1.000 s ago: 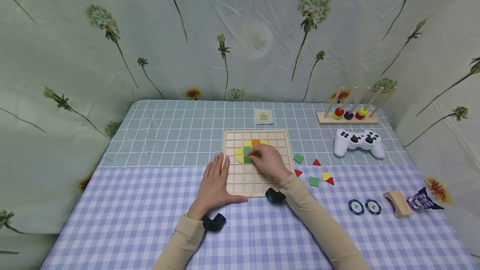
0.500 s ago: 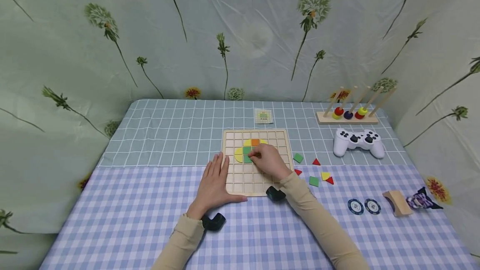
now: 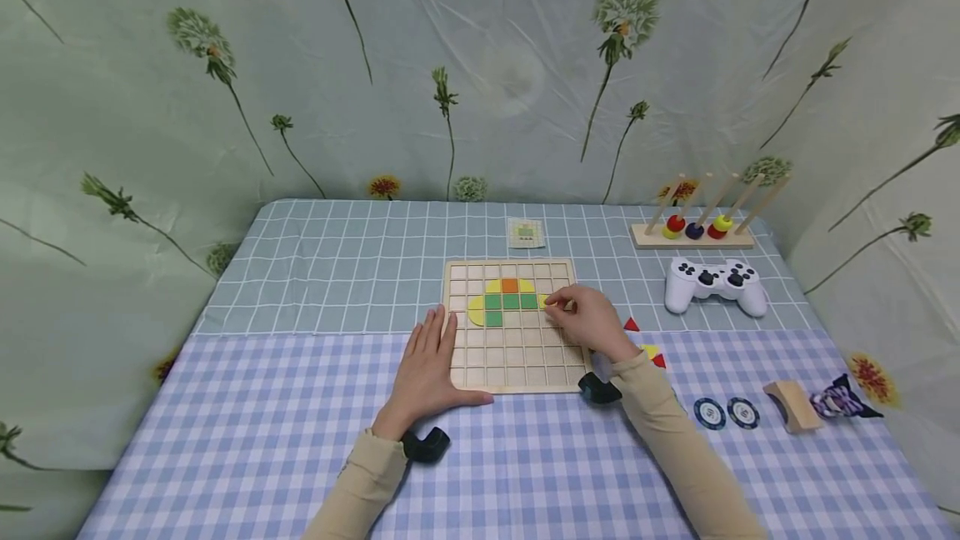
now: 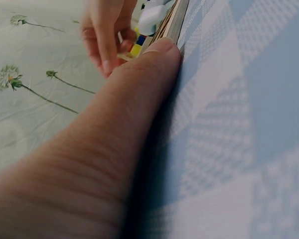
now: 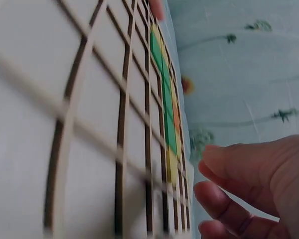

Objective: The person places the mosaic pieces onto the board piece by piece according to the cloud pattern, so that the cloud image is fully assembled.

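Note:
A wooden grid board (image 3: 517, 357) lies mid-table with flat coloured pieces set in it. Three green squares (image 3: 511, 302) form a row, and another green square (image 3: 493, 318) sits below the leftmost. Above the row is an orange square (image 3: 510, 285) between yellow pieces; more yellow curved pieces (image 3: 476, 310) are at the left. My left hand (image 3: 429, 361) rests with straight fingers along the board's left edge, thumb at its near edge. My right hand (image 3: 588, 319) hovers over the board's right side, fingertips right by a yellow piece (image 3: 543, 302). In the right wrist view, its thumb and fingers (image 5: 212, 196) hold nothing.
Right of the board lie red triangles (image 3: 632, 324) and a yellow piece (image 3: 649, 351), partly behind the sleeve. Farther right are a white game controller (image 3: 716, 286), a peg stand with beads (image 3: 693, 242), two poker chips (image 3: 709, 413), a wooden arch block (image 3: 795, 405). A pattern card (image 3: 526, 233) lies behind the board.
My right hand has moved right from the middle of the board, uncovering the green row. It and its sleeve now cover the loose green squares. My left hand stays put.

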`<action>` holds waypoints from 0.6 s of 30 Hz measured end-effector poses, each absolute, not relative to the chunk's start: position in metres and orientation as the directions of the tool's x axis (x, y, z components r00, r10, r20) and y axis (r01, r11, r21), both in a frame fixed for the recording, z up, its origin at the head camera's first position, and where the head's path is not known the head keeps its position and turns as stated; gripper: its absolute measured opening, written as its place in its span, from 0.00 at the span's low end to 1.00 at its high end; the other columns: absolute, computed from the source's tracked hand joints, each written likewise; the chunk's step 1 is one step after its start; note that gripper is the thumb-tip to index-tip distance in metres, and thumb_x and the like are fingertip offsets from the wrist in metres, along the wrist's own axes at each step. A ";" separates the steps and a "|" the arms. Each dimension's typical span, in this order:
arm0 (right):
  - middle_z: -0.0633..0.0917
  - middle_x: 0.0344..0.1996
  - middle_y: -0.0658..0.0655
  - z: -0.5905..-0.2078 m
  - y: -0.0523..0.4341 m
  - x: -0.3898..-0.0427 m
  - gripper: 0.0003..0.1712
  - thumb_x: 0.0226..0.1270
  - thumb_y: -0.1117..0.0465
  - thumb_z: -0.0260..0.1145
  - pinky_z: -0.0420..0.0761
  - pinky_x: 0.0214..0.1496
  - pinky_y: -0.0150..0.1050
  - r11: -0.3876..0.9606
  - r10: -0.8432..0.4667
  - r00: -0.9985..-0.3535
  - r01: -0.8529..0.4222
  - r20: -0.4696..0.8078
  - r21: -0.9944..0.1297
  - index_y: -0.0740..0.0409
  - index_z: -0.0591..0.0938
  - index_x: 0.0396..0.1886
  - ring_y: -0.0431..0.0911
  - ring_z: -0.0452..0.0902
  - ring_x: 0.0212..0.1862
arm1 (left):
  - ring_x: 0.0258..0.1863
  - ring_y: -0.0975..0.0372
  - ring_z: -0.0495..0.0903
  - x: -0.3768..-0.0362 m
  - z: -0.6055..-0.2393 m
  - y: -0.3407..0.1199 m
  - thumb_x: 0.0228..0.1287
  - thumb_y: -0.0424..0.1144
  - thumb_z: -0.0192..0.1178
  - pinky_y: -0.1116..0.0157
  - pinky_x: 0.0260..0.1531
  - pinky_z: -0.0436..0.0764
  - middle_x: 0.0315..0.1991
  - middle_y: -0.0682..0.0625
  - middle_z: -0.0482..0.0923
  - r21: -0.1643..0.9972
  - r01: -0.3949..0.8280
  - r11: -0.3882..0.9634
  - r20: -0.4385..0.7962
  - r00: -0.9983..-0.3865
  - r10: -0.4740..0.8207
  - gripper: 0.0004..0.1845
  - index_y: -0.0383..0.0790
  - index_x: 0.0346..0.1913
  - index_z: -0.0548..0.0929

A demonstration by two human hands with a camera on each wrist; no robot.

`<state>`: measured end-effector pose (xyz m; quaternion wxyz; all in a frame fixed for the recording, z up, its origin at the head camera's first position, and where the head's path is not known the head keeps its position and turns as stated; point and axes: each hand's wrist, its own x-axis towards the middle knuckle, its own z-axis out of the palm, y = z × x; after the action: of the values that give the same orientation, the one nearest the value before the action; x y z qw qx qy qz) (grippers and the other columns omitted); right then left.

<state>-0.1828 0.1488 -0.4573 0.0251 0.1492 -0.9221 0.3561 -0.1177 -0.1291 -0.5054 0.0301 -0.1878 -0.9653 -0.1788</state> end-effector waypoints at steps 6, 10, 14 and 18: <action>0.80 0.26 0.52 -0.456 0.176 -0.181 0.09 0.59 0.58 0.70 0.67 0.23 0.38 0.762 -0.151 -0.979 -0.204 0.138 -0.614 0.59 0.86 0.35 0.44 0.69 0.24 | 0.73 0.51 0.35 -0.117 -0.506 -0.130 0.35 0.79 0.60 0.55 0.69 0.39 0.74 0.38 0.38 0.332 0.369 0.868 0.117 -0.929 0.350 0.71 0.34 0.74 0.45; 0.81 0.30 0.55 -0.456 0.190 -0.180 0.13 0.58 0.56 0.72 0.68 0.25 0.39 0.805 -0.106 -0.991 -0.136 0.086 -0.578 0.61 0.84 0.37 0.47 0.71 0.27 | 0.73 0.50 0.36 -0.117 -0.507 -0.131 0.35 0.78 0.60 0.54 0.69 0.40 0.74 0.38 0.39 0.334 0.369 0.867 0.122 -0.929 0.348 0.71 0.34 0.74 0.45; 0.80 0.32 0.58 -0.459 0.199 -0.180 0.17 0.57 0.55 0.72 0.71 0.29 0.41 0.828 -0.084 -0.996 -0.092 0.039 -0.553 0.63 0.84 0.40 0.49 0.74 0.32 | 0.73 0.50 0.36 -0.116 -0.508 -0.131 0.35 0.79 0.60 0.54 0.69 0.40 0.74 0.38 0.39 0.334 0.369 0.867 0.123 -0.930 0.348 0.71 0.34 0.74 0.46; 0.80 0.32 0.58 -0.462 0.204 -0.178 0.18 0.56 0.55 0.73 0.73 0.31 0.44 0.829 -0.086 -0.996 -0.086 0.026 -0.553 0.65 0.85 0.40 0.51 0.75 0.34 | 0.73 0.50 0.36 -0.116 -0.508 -0.131 0.35 0.79 0.60 0.54 0.69 0.41 0.74 0.38 0.39 0.337 0.369 0.866 0.128 -0.929 0.347 0.71 0.34 0.74 0.46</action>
<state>-0.1785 0.2038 -0.4621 0.0000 0.0450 -0.9563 0.2889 -0.1163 -0.1308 -0.5080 0.0314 -0.1854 -0.9654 -0.1804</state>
